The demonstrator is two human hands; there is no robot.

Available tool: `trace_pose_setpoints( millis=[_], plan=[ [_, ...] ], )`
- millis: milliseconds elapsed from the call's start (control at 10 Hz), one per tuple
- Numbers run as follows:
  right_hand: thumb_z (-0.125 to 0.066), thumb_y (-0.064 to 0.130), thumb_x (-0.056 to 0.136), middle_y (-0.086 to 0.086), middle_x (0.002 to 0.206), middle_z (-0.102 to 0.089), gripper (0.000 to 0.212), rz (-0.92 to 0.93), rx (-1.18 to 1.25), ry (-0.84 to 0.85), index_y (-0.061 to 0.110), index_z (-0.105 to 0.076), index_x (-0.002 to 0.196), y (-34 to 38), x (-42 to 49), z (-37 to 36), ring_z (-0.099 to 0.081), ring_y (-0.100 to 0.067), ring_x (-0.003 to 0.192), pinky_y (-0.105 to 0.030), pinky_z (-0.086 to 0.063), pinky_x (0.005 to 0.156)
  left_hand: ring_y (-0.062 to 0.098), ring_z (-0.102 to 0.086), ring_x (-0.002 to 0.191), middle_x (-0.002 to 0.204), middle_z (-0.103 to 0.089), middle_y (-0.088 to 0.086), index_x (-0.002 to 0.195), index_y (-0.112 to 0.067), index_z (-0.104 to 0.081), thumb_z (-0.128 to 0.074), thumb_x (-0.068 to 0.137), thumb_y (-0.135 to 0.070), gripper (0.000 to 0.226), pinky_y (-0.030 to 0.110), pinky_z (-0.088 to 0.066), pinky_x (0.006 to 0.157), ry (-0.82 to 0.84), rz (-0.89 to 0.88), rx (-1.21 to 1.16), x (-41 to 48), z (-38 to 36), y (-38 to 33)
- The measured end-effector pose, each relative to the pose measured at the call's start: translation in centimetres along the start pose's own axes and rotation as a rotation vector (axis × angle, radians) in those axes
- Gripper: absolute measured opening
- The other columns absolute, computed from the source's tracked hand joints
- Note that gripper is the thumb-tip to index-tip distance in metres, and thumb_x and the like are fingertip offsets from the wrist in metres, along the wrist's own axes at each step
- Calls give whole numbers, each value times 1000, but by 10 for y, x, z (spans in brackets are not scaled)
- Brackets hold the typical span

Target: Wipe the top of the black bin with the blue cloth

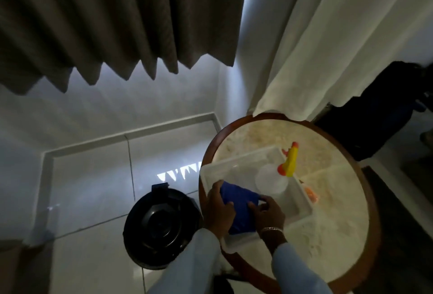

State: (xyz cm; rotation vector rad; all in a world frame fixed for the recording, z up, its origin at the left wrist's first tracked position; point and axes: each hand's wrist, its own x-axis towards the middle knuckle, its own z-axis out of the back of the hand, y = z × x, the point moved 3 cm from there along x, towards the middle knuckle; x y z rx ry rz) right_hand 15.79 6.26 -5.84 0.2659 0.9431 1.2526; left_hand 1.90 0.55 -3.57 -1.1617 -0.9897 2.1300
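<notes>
Presently, status: wiping not begun, as judged from the layout. Both hands are at the cloth, none at the bin.

Item 1. Soft, crumpled royal-blue cloth [240, 209], matte weave, bunched in folds; it lies in the near end of the tray, well apart from the bin.

Item 2. Round black plastic bin [161, 228] with a glossy domed lid of concentric rings and a hinge block at its far edge; it stands on the floor just left of the tray's table. Its top looks untouched.

Item 3. Shallow rectangular white plastic tray [302, 202], smooth, rounded corners; the landmark for this list.

Item 4. Left hand [219, 209], at the tray's left rim, fingers curled onto the cloth's left edge.

Item 5. Right hand [269, 211], metal bracelet at the wrist, fingers pinching the cloth's right edge.

Item 6. Clear spray bottle with yellow-and-orange trigger head [289, 165], upright at the tray's far end.

Item 7. Round table with pale mottled stone top and dark wooden rim [339, 230], under the tray.

Remaining: lift the cloth, carry it to the bin, wipe the lid.
</notes>
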Motion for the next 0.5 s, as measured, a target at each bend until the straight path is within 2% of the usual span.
trace_pose_setpoints(
  millis=[100,200,300,400,500],
  plan=[
    [-66,10,82,-15,109,-64,47,-50,-163,166,8,-48,125,-4,-1,-6,-59,-29,99,-37,-48,89,28,-50,128,131,-52,2,137,-19,-38,-51,86,-4,54,31,-45,95,70,-1,6,8,12,-2],
    [-59,13,86,-17,128,-57,50,56,-201,175,10,-40,132,29,-19,11,-54,-34,117,-41,-45,99,20,-55,117,132,-56,2,128,-26,-47,-56,90,-12,42,31,-46,96,44,-84,9,-14,51,-20],
    [-59,24,89,-12,140,-49,59,310,-245,224,13,-33,140,125,-37,36,-46,-28,129,-40,-37,110,18,-52,121,136,-54,3,128,-20,-51,-61,90,-14,39,26,-40,101,-73,-204,45,-27,111,-76],
    [-58,31,90,-11,139,-50,57,850,-211,21,12,-38,139,316,-154,94,-47,-27,129,-35,-34,109,24,-42,136,146,-46,9,140,-12,-41,-59,90,-11,53,28,-32,110,-384,-589,57,-111,254,-204],
    [-55,37,91,-15,127,-59,45,1127,-210,-138,13,-49,128,400,-183,122,-55,-32,117,-38,-43,98,23,-21,147,158,-27,9,148,-18,-25,-54,94,-23,61,39,-22,120,-553,-761,221,-126,296,-276]
  ],
)
